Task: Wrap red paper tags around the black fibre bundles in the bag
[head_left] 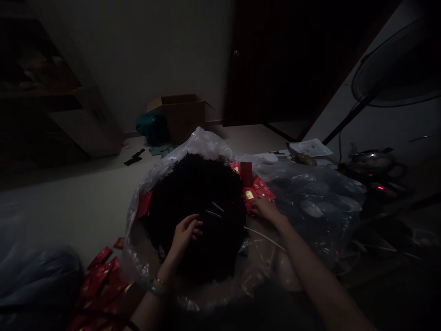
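Observation:
A large, very dark shaggy mass (196, 184) fills the middle of the view, with clear plastic sheeting (138, 248) around it. Over its near part is my left hand (186, 233), fingers loosely bent and apart, with nothing visible in them. Two thin shiny strips (214, 213) show on the dark surface just beyond that hand. My right hand (264, 209) has its fingers closed at the edge of a red packet (263, 188) with gold print, in a small group of such packets at the right of the mass. A white cable (265, 235) runs under my right forearm.
More red packets (103, 276) lie in a heap at lower left. An open cardboard box (186, 115) stands by the wall, beside a teal cloth bundle (151, 126). At right are filled plastic bags (317, 197), a kettle (374, 161) and a standing fan (396, 69). The light is dim.

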`<control>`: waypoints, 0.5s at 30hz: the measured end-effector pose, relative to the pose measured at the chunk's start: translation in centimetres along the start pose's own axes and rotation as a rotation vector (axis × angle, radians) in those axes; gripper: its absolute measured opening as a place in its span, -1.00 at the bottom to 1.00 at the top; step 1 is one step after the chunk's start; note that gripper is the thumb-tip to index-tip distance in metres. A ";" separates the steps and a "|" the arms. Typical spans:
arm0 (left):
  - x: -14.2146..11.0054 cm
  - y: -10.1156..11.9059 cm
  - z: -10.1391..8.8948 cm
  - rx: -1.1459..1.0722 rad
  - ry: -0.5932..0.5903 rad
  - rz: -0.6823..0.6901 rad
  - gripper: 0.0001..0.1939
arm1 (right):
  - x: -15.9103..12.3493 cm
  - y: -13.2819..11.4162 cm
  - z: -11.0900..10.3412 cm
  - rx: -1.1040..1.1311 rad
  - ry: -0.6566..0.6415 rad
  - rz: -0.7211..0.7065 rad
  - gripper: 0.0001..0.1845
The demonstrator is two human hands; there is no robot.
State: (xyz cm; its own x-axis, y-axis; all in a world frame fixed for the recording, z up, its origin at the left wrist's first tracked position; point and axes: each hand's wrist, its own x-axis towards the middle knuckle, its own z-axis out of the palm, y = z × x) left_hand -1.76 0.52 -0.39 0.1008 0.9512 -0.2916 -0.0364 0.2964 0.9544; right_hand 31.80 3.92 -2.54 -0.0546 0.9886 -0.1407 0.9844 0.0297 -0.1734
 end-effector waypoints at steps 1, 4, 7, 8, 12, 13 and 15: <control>0.0 0.0 0.0 -0.001 -0.001 0.002 -0.51 | -0.1 -0.1 -0.1 -0.012 -0.005 0.000 -0.90; 0.2 -0.4 -0.2 0.012 0.009 0.021 -0.52 | -0.2 -0.5 -0.9 0.002 0.099 -0.028 -0.90; 0.4 -0.9 -0.3 0.103 0.049 0.100 -0.56 | -0.5 -2.1 -2.5 0.204 0.318 -0.089 -0.90; 0.4 -1.0 -0.3 0.161 0.069 0.161 -0.59 | -0.7 -3.1 -3.0 0.316 0.361 -0.119 -0.90; -0.4 -0.7 0.4 0.455 0.137 0.574 -0.62 | -1.5 -9.2 -4.5 0.719 0.281 -0.200 -0.88; -0.6 -0.5 0.7 0.517 0.123 0.675 -0.55 | -1.8 -11.0 -4.5 0.784 0.272 -0.187 -0.88; -0.9 -0.2 1.3 0.610 0.059 0.795 -0.40 | -2.2 -14.2 -4.0 0.929 0.252 -0.154 -0.86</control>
State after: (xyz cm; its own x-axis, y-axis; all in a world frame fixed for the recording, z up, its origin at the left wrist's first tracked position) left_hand -0.52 -0.54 -0.17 0.2188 0.8616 0.4580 0.4462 -0.5058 0.7383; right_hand 18.58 1.96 4.18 -0.0282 0.9895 0.1419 0.4393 0.1398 -0.8874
